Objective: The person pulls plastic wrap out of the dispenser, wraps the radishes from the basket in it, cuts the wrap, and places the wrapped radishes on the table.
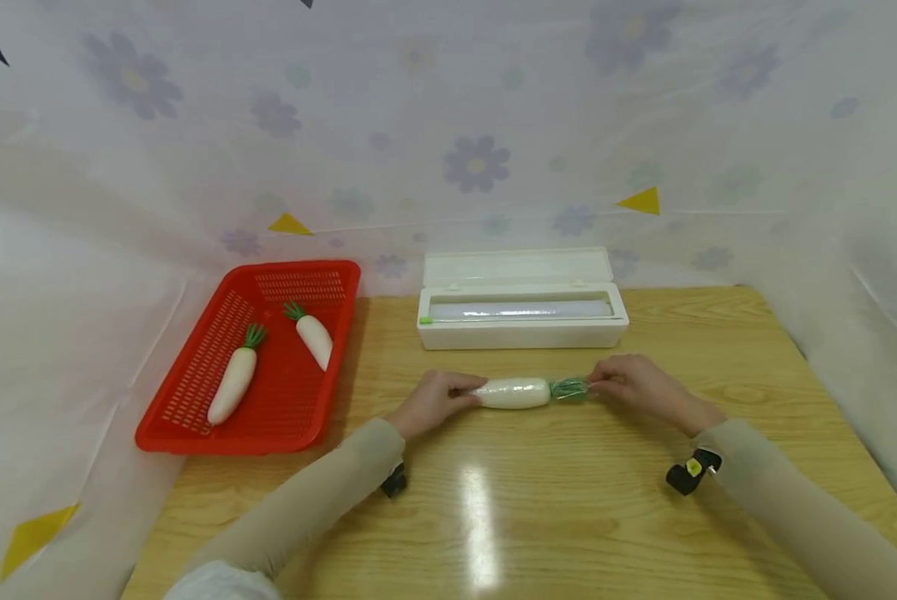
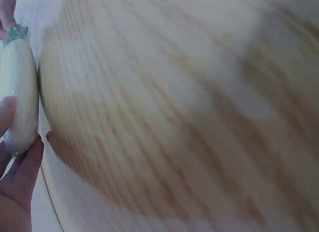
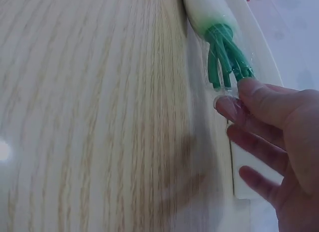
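A white radish [image 1: 514,393] with green stems, wrapped in clear plastic film, lies sideways between both hands over the wooden table. My left hand [image 1: 435,403] grips its root end, thumb on one side and fingers on the other, as the left wrist view of the radish [image 2: 22,87] also shows. At the leafy end, my right hand [image 1: 643,388] pinches the film just past the green stems [image 3: 227,55] between thumb and index finger. The other fingers of the right hand [image 3: 284,127] are spread beneath.
A red basket [image 1: 336,367] at the left holds two unwrapped radishes, one nearer [image 1: 233,385] and one farther [image 1: 314,337]. Behind the hands stands a white box [image 1: 523,337] with its lid up and a roll of film [image 1: 519,310] inside. A flowered sheet hangs around the wooden table [image 1: 568,517].
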A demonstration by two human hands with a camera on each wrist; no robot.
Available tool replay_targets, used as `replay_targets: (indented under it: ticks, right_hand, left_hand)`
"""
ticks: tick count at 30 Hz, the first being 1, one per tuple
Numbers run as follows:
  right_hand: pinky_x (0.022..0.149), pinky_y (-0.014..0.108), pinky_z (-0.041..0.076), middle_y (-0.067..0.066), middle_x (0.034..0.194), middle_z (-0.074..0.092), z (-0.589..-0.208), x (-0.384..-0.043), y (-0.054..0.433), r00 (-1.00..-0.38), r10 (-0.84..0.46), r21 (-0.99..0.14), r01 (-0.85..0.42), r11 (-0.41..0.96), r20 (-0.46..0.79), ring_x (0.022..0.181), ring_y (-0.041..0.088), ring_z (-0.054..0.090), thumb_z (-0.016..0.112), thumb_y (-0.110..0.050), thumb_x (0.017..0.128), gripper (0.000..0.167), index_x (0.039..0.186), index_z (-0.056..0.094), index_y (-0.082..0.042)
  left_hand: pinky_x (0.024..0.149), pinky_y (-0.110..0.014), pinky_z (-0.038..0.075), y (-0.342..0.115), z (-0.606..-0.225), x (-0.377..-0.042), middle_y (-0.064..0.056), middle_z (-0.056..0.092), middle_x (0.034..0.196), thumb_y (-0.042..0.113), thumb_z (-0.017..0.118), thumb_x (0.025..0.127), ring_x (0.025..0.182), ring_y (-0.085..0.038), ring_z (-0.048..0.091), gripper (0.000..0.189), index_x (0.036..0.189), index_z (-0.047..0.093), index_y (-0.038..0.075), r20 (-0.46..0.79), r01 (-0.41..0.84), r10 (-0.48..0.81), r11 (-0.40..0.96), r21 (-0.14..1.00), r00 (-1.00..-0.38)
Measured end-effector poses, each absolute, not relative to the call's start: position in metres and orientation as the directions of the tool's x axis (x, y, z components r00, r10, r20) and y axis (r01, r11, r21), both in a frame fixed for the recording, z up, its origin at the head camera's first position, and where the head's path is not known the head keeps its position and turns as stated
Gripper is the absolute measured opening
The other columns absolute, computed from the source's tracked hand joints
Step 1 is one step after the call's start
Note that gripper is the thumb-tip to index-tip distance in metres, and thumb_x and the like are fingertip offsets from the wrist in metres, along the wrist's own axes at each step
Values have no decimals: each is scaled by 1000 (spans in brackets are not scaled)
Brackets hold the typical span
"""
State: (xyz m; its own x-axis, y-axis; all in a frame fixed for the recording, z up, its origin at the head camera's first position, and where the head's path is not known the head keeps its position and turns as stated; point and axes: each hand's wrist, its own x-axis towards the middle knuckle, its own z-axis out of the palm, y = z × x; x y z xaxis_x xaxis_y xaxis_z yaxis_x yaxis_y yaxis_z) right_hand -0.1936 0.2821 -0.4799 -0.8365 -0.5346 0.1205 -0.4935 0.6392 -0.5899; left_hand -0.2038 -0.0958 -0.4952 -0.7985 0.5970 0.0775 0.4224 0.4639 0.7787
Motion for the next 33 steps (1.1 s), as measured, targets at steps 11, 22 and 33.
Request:
replay_targets:
  ticks: [11, 22, 33]
  right_hand:
    - [67, 24, 51, 0, 92, 76, -488, -199, 280, -885, -466, -715, -315, 624, -17, 79, 6, 62, 59, -10, 107, 12, 106, 68, -2]
    - [67, 26, 53, 8, 95, 75, -487, -199, 280, -887, -451, -815, -189, 548, -98, 82, 14, 68, 57, -7, 107, 13, 115, 62, 1]
    - [71, 29, 57, 14, 98, 75, -480, -196, 275, -903, -404, -852, -96, 514, -142, 83, 17, 70, 59, -14, 107, 24, 118, 66, 6]
  left_hand:
    - [104, -34, 52, -96, -494, -204, -12, 70, 131, 13, 75, 97, 124, -23, 67, 35, 131, 72, 4, 83, 443, 609, 470, 764, -789]
    - [106, -36, 51, -96, -492, -204, -12, 70, 131, 12, 75, 96, 125, -26, 66, 35, 130, 72, 4, 107, 486, 622, 480, 731, -776]
    - [106, -37, 52, -94, -492, -205, -13, 71, 130, 10, 75, 96, 124, -27, 67, 34, 129, 73, 2, 140, 515, 626, 471, 716, -767]
